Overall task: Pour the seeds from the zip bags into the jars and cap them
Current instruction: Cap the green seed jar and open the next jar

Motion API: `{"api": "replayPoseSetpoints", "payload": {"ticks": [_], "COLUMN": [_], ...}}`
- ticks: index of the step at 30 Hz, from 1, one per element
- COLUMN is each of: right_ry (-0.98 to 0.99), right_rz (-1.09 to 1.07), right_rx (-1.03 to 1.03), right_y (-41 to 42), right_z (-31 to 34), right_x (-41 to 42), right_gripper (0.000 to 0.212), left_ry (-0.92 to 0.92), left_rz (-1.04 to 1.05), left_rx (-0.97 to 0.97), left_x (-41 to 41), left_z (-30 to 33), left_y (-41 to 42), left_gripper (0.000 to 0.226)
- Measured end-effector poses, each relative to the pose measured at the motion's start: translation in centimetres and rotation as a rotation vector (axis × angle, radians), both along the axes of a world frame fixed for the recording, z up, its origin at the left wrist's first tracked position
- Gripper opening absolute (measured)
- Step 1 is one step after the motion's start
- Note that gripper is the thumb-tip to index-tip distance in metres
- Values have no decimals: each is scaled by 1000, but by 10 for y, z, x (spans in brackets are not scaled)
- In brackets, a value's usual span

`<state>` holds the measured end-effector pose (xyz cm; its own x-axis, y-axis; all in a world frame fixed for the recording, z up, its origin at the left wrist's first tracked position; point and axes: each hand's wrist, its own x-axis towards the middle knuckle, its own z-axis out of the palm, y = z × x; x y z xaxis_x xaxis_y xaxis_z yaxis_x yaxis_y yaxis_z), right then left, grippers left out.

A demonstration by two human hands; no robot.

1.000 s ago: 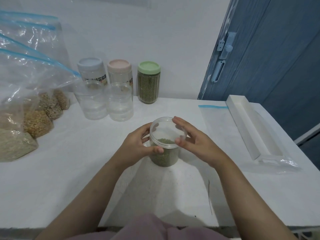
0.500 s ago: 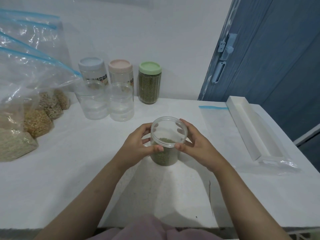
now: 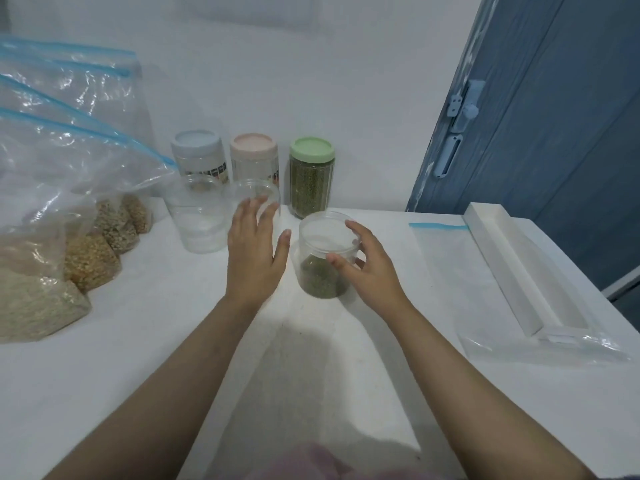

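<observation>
Seeds sit at your far left in four clear zip bags [image 3: 52, 216] with blue closures, standing in a row on the white table [image 3: 145, 341]; the fills range from pale grain at the front to tan and brown kernels behind. Next along, against the wall, stand a blue-lidded jar [image 3: 199, 155] and a pink-lidded jar [image 3: 254, 157], with two clear short jars in front of them: one [image 3: 194, 216] stands clear of your hands, the other [image 3: 256, 199] lies partly behind your left fingertips. Your left hand [image 3: 254, 254] hovers flat, fingers straight and spread, holding nothing, just beside the small jar. A tall green-lidded jar [image 3: 311, 180] full of green seeds stands by the wall. The small clear jar [image 3: 325, 254], with green seeds in its lower part and a clear lid on top, stands upright near the table's middle. Your right hand [image 3: 369, 268] grips it, thumb on the near side and fingers curled round the far rim. Further right, an emptied zip bag [image 3: 446, 258] lies flat, and a long white box [image 3: 505, 268] lies just beside it, partly on clear plastic.
</observation>
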<state>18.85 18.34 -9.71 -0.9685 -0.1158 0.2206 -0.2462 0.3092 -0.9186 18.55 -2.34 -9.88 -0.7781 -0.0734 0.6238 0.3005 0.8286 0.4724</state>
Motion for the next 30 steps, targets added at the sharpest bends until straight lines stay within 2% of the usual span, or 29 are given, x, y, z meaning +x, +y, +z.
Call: {"api": "replayPoseSetpoints", "payload": {"ticks": [4,9,18,21,23,25,27,30], "right_ry": [45,97,102,152,304,413,433,300], "right_rz": [-51,-94,-171,-267,-304,-263,-221,-171], "right_rx": [54,110,136,295,325,266,158,50], "right_y": [-22,-39,-52,-55,-64,-79,-97,-127], "right_z": [-2,-2,-4,0,12,34,59,92], "right_x": [-33,-61,-75,-68,-63,-65,-76,-107], "right_gripper": [73,65,70,75,66,55,46,39], "left_ry": [-3,-175,-146,-131,-80,-36,-38,-62], "left_rz": [120,174,147,123,80,26,-22,-50], "left_rx": [-147,-181,-241,-175,-98,10,137,284], "left_x": [-27,-44,-45,-44,-49,-59,-77,-110], "left_z": [8,-1,-5,1,11,27,49,82], "left_y": [-11,-24,-35,-33,-32,-34,-40,-51], "left_gripper": [48,47,46,46,43,43,48,42]}}
